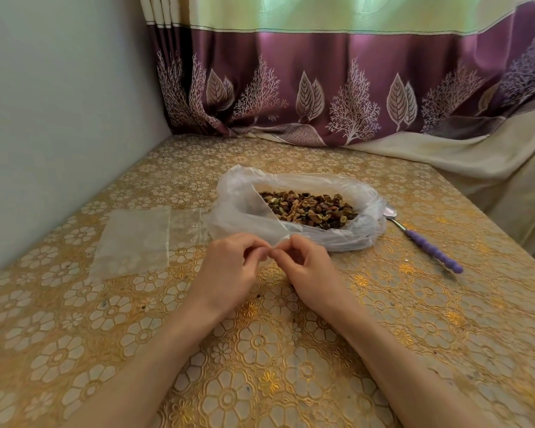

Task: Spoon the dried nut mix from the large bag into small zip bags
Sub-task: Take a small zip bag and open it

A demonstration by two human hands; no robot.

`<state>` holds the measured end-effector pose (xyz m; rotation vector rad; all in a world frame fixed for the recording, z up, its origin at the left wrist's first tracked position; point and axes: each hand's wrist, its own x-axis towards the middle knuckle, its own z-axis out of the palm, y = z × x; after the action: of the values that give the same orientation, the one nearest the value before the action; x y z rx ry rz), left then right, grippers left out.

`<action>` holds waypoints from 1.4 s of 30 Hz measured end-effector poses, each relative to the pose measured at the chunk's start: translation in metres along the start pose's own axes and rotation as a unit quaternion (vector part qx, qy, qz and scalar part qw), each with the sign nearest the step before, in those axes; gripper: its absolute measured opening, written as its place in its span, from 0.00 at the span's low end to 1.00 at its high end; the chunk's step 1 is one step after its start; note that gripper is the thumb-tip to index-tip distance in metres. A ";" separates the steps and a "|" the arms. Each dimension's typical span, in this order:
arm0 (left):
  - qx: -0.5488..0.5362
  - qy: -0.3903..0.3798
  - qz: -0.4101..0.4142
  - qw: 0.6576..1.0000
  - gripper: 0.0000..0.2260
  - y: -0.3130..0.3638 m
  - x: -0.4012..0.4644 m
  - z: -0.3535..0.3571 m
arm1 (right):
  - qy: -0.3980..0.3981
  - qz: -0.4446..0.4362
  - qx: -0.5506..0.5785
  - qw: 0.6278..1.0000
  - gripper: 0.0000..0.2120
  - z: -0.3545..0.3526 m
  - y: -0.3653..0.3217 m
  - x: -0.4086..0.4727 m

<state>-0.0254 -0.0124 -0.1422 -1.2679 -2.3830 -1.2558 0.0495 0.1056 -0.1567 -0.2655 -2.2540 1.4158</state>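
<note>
Since nothing's scooped yet, small zip bags [136,239] lie flat at left, handy for filling. Left hand [229,267] & right hand [309,267] both pinch the large bag [244,208] edge, prob opening it w/ nut mix [306,206] showing; spoon [426,239] waits at right.

Two hands are counted, the left hand [229,267] and right hand [309,267]. One large bag [235,208] of nut mix [306,206] is seen just beyond them, one purple-handled spoon [426,242] to the right, and at least two small zip bags [136,239] to the left.
</note>
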 end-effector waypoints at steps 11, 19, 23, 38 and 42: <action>-0.021 0.045 -0.069 0.996 0.06 -0.002 0.002 -0.001 | 0.015 -0.106 -0.164 0.981 0.07 0.008 -0.001 -0.003; 0.109 0.089 0.102 0.985 0.08 0.007 -0.003 -0.004 | 0.134 0.054 -0.024 0.989 0.07 -0.001 -0.004 0.001; 0.078 0.060 0.102 0.990 0.08 0.015 -0.006 0.003 | 0.084 0.109 0.093 0.986 0.10 -0.001 -0.007 0.002; 0.103 0.095 0.229 0.963 0.12 0.014 0.001 -0.016 | 0.149 -0.002 -0.044 0.988 0.15 -0.017 -0.004 0.001; 0.142 0.047 0.220 0.964 0.31 0.000 0.006 -0.034 | 0.075 0.099 0.161 0.979 0.08 -0.029 -0.009 0.001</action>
<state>-0.0371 -0.0338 -0.1182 -1.4915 -1.9718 -0.7926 0.0632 0.1254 -0.1383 -0.4812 -1.8836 1.7726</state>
